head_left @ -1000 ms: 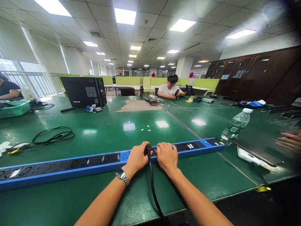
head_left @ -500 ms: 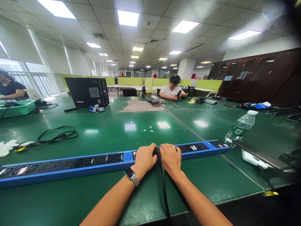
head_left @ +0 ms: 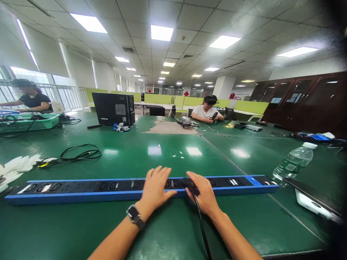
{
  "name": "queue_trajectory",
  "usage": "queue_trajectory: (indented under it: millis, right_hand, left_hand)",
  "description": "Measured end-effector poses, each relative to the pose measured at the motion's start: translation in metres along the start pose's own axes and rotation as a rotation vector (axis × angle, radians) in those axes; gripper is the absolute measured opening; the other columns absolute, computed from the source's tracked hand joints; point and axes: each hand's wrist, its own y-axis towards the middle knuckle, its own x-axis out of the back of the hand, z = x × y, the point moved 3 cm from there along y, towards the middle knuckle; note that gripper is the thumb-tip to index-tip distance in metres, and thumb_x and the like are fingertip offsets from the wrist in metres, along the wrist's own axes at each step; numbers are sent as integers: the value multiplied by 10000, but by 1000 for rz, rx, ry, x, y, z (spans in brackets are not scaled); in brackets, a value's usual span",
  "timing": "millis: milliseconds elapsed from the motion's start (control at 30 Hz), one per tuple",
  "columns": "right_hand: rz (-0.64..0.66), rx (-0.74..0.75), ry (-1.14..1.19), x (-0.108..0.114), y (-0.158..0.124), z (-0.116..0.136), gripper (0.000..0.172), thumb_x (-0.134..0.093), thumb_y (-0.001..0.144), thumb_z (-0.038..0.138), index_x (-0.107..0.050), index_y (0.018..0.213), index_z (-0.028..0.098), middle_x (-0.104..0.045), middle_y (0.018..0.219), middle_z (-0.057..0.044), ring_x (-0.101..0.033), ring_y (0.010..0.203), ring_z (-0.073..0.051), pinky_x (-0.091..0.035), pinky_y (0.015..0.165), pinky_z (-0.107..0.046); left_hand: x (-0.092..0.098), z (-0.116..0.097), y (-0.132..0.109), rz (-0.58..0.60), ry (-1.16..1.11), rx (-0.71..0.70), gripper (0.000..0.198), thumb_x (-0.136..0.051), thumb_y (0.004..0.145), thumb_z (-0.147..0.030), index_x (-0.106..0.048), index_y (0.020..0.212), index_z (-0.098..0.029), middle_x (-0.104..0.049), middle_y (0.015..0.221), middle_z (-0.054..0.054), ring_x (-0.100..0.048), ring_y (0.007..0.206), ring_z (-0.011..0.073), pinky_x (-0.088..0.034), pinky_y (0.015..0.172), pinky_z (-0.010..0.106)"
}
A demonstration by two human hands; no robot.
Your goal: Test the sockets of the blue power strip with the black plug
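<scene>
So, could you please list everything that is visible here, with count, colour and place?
power strip: 1, blue and black, across near table
plug: 1, black, in the strip
coiled cable: 1, black, left
white gloves: a heap, far left
basket: 1, green, far left
computer tower: 1, black, behind
water bottle: 1, clear, right
table: green
people: 2, seated far back
left hand: flat on strip, watch on wrist
right hand: grips plug

Plug (head_left: 189, 183) half-hidden by right hand (head_left: 204, 195)
</scene>
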Motion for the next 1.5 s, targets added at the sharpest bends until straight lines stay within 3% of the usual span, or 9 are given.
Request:
queue_trajectory:
  millis: [133, 233, 400, 600, 833, 933, 1067, 1267, 1500]
  right_hand:
    - [-159, -107, 74, 6, 15, 7, 273, -544, 893, 397, -643, 1077, 223, -718, 1012, -72, -650, 941, -223, -489, 854, -384]
    - [-362, -297, 139, 7, 30, 25, 299, -485, 922, 420, -631, 1071, 206, -702, 996, -84, -643, 895, -219, -502, 816, -369]
    - [46, -145, 155, -37, 50, 89, 237, -524, 913, 378, -628, 1060, 223, -701, 1033, -74, -604, 959, -234, -461, 862, -384]
    - [150, -119, 56, -56, 50, 116, 236, -491, 927, 333, -624, 1095, 236, -698, 1092, -75, -568, 1019, -246, -391, 935, -443]
    - [175, -137, -29, -30, 39, 42, 633, -599, 797, 522, -508, 1361, 251, -575, 1362, -108, -519, 1224, -299, -346, 1032, -528]
    - [78, -351, -26, -16, 25, -1, 466, -479, 861, 524, -675, 1131, 199, -707, 1137, -118, -613, 1101, -299, -392, 991, -521]
    - [-28, -437, 10, -11, 12, -13, 484, -281, 950, 415, -712, 1013, 206, -737, 1066, -80, -656, 1037, -246, -456, 935, -417]
    - [-170, -471, 88, -11, 5, -9, 496, -235, 962, 382, -697, 1038, 219, -746, 1042, -55, -690, 964, -199, -513, 843, -324]
    - [-154, -394, 204, -9, -1, -17, 370, -396, 863, 295, -673, 1100, 231, -727, 1089, -57, -676, 992, -206, -524, 880, -349]
  left_hand:
    - [23, 58, -24, 93, 33, 161, 649, -711, 744, -581, -593, 1267, -216, -640, 1287, 103, -545, 1216, 337, -359, 1052, 518]
    - [25, 71, -30, 125, 6, 153, 610, -666, 770, -623, -632, 1220, -213, -683, 1212, 96, -615, 1116, 302, -417, 997, 466]
    - [19, 67, -32, 57, -20, 139, 625, -686, 753, -621, -631, 1222, -212, -678, 1223, 99, -612, 1127, 299, -417, 1000, 449]
    - [22, 64, -36, 0, -60, 133, 560, -698, 782, -532, -610, 1237, -216, -678, 1218, 89, -606, 1124, 270, -416, 1000, 424]
    - [26, 51, -34, -24, -125, -55, 578, -679, 828, -319, -479, 1370, -283, -629, 1301, 33, -554, 1194, 212, -394, 1032, 400]
    - [24, 40, -27, -103, -188, -121, 407, -547, 861, -134, -594, 1241, -272, -680, 1211, 19, -590, 1130, 193, -412, 1013, 372]
    - [12, 14, -13, -327, -347, -63, 418, -470, 866, -102, -591, 1242, -238, -664, 1240, 33, -582, 1151, 191, -432, 1024, 345]
    - [-33, -41, 16, -122, -376, -5, 398, -504, 863, -102, -604, 1226, -232, -682, 1216, 28, -623, 1100, 196, -482, 996, 349]
    - [-41, -56, 37, 48, -253, -47, 354, -541, 895, -172, -599, 1235, -254, -702, 1172, 24, -645, 1070, 196, -482, 986, 336]
